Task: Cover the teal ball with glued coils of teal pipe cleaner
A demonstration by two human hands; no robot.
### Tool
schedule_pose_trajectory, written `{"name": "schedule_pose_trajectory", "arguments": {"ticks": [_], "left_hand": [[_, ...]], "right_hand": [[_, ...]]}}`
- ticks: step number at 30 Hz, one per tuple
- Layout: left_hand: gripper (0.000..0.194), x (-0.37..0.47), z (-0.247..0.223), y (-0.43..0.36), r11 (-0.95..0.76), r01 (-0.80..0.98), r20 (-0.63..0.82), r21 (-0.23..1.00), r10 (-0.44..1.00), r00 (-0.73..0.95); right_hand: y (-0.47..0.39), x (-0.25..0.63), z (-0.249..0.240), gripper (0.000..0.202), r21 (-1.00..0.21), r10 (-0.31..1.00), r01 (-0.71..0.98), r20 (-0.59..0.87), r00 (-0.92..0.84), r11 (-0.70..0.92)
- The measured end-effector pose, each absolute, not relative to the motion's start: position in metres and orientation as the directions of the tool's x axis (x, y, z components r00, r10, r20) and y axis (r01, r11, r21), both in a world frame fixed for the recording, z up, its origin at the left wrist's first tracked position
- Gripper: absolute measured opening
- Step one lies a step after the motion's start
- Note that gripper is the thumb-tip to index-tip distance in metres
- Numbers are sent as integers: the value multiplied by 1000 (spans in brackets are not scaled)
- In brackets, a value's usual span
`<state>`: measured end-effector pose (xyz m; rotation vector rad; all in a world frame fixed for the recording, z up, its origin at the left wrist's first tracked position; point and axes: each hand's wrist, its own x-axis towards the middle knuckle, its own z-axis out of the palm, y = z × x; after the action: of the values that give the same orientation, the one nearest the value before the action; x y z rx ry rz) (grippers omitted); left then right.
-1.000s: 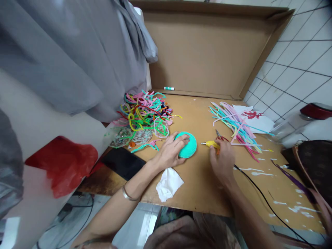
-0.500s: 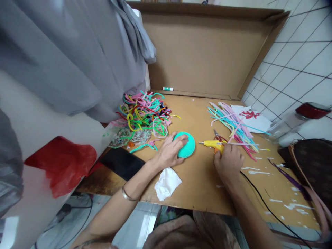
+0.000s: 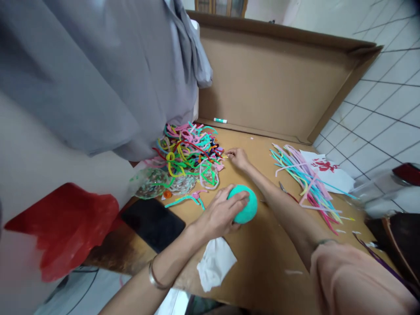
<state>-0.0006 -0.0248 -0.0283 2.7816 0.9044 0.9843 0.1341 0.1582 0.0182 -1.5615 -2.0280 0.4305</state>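
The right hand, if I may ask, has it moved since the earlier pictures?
Yes; judged against the cardboard panel, the right hand has moved leftward and forward, to beside the colourful pile.

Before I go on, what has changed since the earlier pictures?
The right hand has left the yellow glue gun, now almost hidden behind the forearm, and moved forward and left to the edge of the colourful pile; whether it pinches anything there is too small to tell. The left hand still holds the turquoise ball; the white tissue and black slab stay put.
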Motion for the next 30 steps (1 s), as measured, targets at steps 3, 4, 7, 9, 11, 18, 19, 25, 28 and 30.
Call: {"name": "schedule_pose_trajectory", "arguments": {"ticks": [3,4,7,9,11,18,19,25,28,30], "left_hand": [[73,-2,-27,-23,-825,494,528,274,558,640],[74,-3,-27,-23,-823,493,518,283,563,644],[76,-4,-26,-22,-817,490,506,304,574,644],[76,-4,-25,-23,-813,492,503,311,580,640],[76,-4,-25,-23,-809,499,502,310,585,637],[68,-3,-23,-22,-821,493,545,287,563,621],[68,-3,-23,-22,-822,494,551,285,562,617],[64,-1,-22,-23,-793,523,558,312,599,574],[63,0,-22,-22,-804,509,581,308,583,568],[63,0,-22,-21,-806,498,584,320,582,567]], "right_hand": [[186,123,0,27,-516,961,810,167,-223,277],[193,121,-6,27,-506,961,816,151,-233,277],[207,116,-19,29,-483,961,831,121,-248,275],[212,114,-23,28,-471,962,840,110,-248,270],[214,114,-23,24,-463,964,846,103,-246,265],[196,138,-5,21,-474,967,847,183,-175,243],[191,145,-1,22,-479,968,847,201,-151,232],[171,172,19,22,-537,970,826,238,-43,168],[170,170,21,24,-585,975,795,219,-36,161],[171,166,21,22,-609,977,778,210,-30,154]]}}
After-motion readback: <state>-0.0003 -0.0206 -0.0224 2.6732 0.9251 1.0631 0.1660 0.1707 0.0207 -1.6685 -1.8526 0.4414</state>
